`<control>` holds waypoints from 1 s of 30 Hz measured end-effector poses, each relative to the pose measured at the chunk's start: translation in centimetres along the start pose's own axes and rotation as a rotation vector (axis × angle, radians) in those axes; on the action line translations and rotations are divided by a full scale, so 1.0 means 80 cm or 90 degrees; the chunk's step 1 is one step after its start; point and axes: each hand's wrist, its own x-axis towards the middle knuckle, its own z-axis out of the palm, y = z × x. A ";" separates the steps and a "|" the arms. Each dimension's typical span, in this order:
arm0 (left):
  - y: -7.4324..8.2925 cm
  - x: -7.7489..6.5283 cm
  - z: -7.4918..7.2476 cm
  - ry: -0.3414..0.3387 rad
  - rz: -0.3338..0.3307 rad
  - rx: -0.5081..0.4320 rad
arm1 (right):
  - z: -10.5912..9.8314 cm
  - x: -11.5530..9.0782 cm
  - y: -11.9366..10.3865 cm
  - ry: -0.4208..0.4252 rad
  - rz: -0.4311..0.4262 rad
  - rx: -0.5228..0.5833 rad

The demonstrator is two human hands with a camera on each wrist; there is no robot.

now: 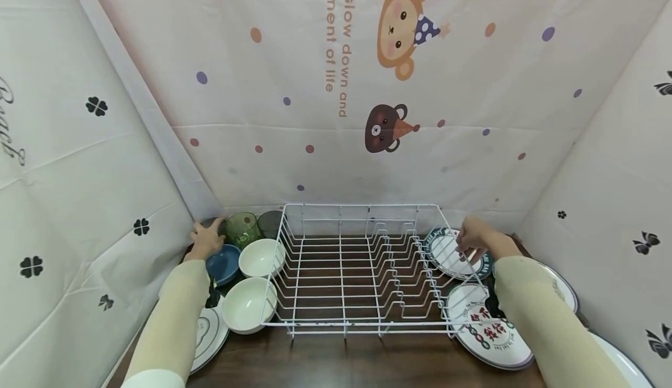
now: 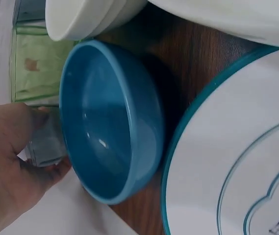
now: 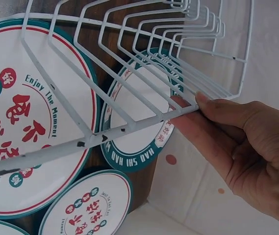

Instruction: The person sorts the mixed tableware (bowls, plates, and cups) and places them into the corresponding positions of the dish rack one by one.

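Observation:
At the far left in the head view, my left hand (image 1: pixel 206 241) reaches in behind a blue bowl (image 1: pixel 223 264). Its thumb and fingers curl round a grey see-through glass (image 2: pixel 48 139), partly hidden by the hand and the bowl. A green glass (image 1: pixel 242 229) stands right beside it. On the other side, my right hand (image 1: pixel 485 239) pinches the top right rail of a white wire dish rack (image 3: pixel 144 122) between thumb and fingers. The rack stands upright on the table and holds no dishes. Under the right hand lies a small green-rimmed plate (image 3: pixel 134 142).
Two white bowls (image 1: pixel 249 305) stand along the rack's left side, with another dark glass (image 1: pixel 270 223) behind. A large white plate (image 1: pixel 210 335) lies at front left. Plates with red lettering (image 1: pixel 490 329) lie to the right. Patterned cloth (image 1: pixel 315 160) walls off the back and sides.

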 end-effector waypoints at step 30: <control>0.040 -0.078 -0.092 0.043 0.113 0.093 | 0.027 -0.018 0.002 0.133 -0.001 -0.047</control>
